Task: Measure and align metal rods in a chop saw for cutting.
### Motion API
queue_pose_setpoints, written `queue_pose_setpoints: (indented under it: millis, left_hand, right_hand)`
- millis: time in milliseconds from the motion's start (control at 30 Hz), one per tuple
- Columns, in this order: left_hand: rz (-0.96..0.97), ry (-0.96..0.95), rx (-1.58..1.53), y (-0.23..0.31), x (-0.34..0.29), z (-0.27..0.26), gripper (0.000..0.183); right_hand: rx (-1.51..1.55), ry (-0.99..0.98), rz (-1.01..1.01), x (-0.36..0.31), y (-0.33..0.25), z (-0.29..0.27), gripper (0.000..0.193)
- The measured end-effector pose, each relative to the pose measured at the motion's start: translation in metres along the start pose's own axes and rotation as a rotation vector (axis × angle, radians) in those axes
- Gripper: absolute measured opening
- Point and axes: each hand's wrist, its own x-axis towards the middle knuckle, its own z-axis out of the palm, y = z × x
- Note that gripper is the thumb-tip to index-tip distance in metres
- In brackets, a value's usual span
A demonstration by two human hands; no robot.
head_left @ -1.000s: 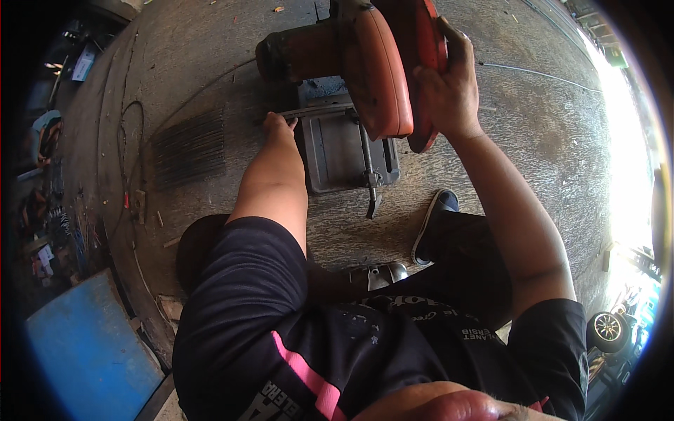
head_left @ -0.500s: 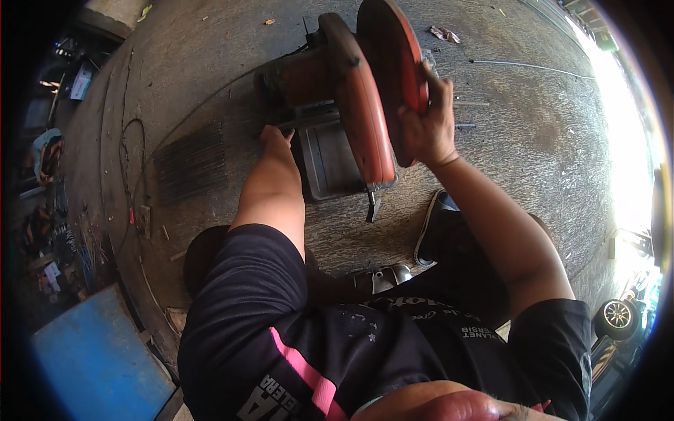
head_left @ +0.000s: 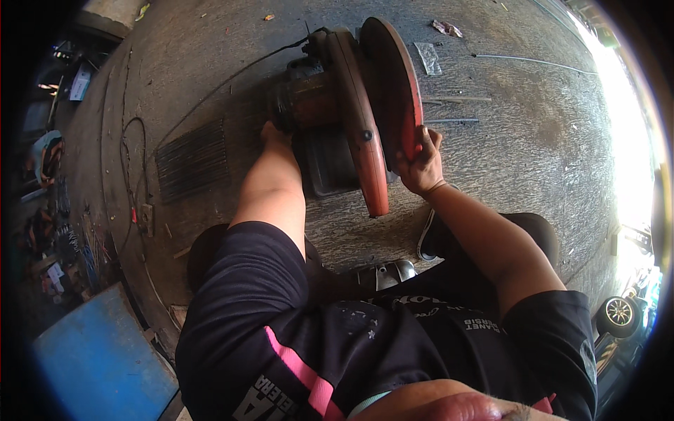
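A red cut-off saw [head_left: 359, 119] stands on the floor in front of me, its motor [head_left: 309, 100] on the left and its round disc guard [head_left: 393, 77] on the right. My right hand [head_left: 423, 163] grips the near lower rim of that guard, fingers bent over the edge. My left hand [head_left: 269, 132] reaches to the left side of the saw, below the motor; its fingers are mostly hidden there. Under the saw head lies the dark base [head_left: 330, 165]. Two thin rods [head_left: 458, 99] stick out past the guard on the right.
A row of dark thin rods [head_left: 193, 160] lies on the floor to the left, beside a cable [head_left: 125, 151]. A clear plastic bag [head_left: 428, 58] and a long thin rod [head_left: 533, 60] lie beyond the guard. A blue panel [head_left: 105, 358] is at lower left; another person [head_left: 45, 158] is at far left.
The saw head has swung, its red arm end coming closer to me. My right hand has slid nearer along the guard's rim. The motor now covers more of my left hand.
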Motion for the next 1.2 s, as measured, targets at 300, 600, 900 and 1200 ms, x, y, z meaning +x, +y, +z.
queue_pose_setpoints:
  millis: [300,600,900,1200]
  left_hand:
    - [0.034,-0.074,-0.001,-0.016,0.028,-0.006,0.04]
    - [0.091,-0.083,0.148,-0.03,0.035,-0.009,0.047]
    - [0.062,-0.031,0.25,-0.021,0.02,-0.004,0.055]
    - [0.085,-0.008,0.316,-0.027,0.031,-0.004,0.055]
  right_hand:
    - [0.043,-0.035,0.049,-0.003,-0.002,0.0,0.087]
    - [0.017,-0.048,0.097,-0.005,-0.003,0.001,0.089]
    - [0.041,-0.047,0.088,-0.003,-0.005,0.001,0.088]
    - [0.021,-0.042,0.06,-0.002,-0.005,0.001,0.086]
